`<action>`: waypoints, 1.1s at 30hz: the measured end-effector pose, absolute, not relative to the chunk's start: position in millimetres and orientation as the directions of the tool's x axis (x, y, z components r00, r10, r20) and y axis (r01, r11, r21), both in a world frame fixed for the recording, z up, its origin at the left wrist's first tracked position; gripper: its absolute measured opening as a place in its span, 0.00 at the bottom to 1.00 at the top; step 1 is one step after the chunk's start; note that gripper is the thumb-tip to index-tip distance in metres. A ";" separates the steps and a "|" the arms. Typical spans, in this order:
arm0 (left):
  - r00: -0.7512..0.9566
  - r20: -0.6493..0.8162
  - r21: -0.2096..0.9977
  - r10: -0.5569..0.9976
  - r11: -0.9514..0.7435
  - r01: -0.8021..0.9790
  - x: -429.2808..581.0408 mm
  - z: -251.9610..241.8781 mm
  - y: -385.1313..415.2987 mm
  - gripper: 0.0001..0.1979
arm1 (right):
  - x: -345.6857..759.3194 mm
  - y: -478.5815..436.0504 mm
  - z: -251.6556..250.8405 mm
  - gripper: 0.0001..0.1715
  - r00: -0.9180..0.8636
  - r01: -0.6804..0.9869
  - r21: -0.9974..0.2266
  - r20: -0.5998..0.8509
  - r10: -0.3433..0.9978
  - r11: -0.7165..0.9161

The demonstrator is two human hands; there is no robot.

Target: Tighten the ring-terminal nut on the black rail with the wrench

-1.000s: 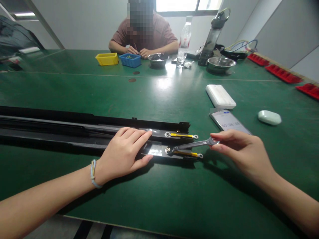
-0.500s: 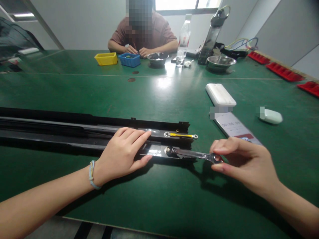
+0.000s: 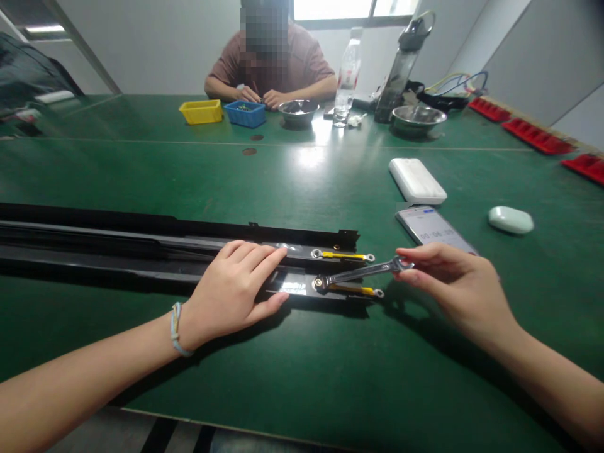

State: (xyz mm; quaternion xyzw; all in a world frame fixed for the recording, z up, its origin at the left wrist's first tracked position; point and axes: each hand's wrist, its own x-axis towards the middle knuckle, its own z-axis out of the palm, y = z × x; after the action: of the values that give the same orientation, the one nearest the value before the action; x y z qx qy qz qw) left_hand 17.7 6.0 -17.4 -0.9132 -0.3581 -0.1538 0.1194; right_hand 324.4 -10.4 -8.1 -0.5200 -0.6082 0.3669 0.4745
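My left hand (image 3: 240, 283) lies across two long black metal rails (image 3: 141, 267), fingers stretched out and thumb apart toward the near edge. My right hand (image 3: 465, 286) pinches the open end of a shiny combination wrench (image 3: 361, 272) between thumb and fingers. The wrench's other end sits around a nut (image 3: 318, 284) on the nearer rail. Under the wrench, a yellow-sleeved wire (image 3: 364, 290) with a ring terminal sticks out past the rail's end. A second yellow wire (image 3: 342, 256) with ring terminals is on the farther rail.
Beyond the rails lie a white power bank (image 3: 418, 180), a phone (image 3: 431, 226) and a pale rounded case (image 3: 510, 220). A person (image 3: 274, 69) sits opposite, behind yellow (image 3: 201, 113) and blue bins (image 3: 245, 114), a metal bowl (image 3: 299, 113) and bottles (image 3: 346, 82). Red trays (image 3: 538, 135) line the right edge.
My right hand has swung the wrench's free end away from me, toward the farther rail, uncovering the nearer yellow wire. My left hand has stayed in place.
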 end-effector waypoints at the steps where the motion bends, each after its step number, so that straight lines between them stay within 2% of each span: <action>1: 0.695 0.364 -0.106 0.620 -0.714 0.692 17.1 -16.5 5.4 0.26 | 324.3 -10.4 -8.0 0.10 -0.004 0.284 -0.943 0.182 0.983 0.175; 5: 0.693 0.364 -0.095 0.623 -0.715 0.693 15.5 -14.5 5.0 0.26 | 324.4 -10.2 -7.1 0.10 -0.043 0.252 -0.945 0.203 0.978 0.207; 15: 0.693 0.371 -0.083 0.618 -0.721 0.688 18.3 -14.5 14.6 0.26 | 317.5 -12.8 -6.5 0.11 -0.199 0.045 -0.951 0.292 0.935 0.307; 19: 0.696 0.366 -0.092 0.617 -0.720 0.687 17.7 -16.1 13.7 0.26 | 319.1 -11.4 -6.7 0.11 -0.177 0.075 -0.950 0.287 0.941 0.304; 27: 0.685 0.366 -0.085 0.630 -0.711 0.698 19.1 -19.7 6.4 0.26 | 328.8 -7.1 -9.3 0.12 -0.036 0.289 -0.932 0.219 0.975 0.220; 33: 0.691 0.371 -0.093 0.621 -0.715 0.693 15.3 -15.1 3.7 0.26 | 325.5 -6.5 -8.6 0.10 -0.020 0.285 -0.940 0.189 0.982 0.187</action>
State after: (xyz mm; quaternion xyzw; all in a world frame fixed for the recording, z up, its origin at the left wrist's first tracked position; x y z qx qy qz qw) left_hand 15.3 3.7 -15.1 -0.9124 -0.3600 -0.1584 0.1135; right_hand 325.5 -6.5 -8.6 -0.5189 -0.6103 0.3706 0.4701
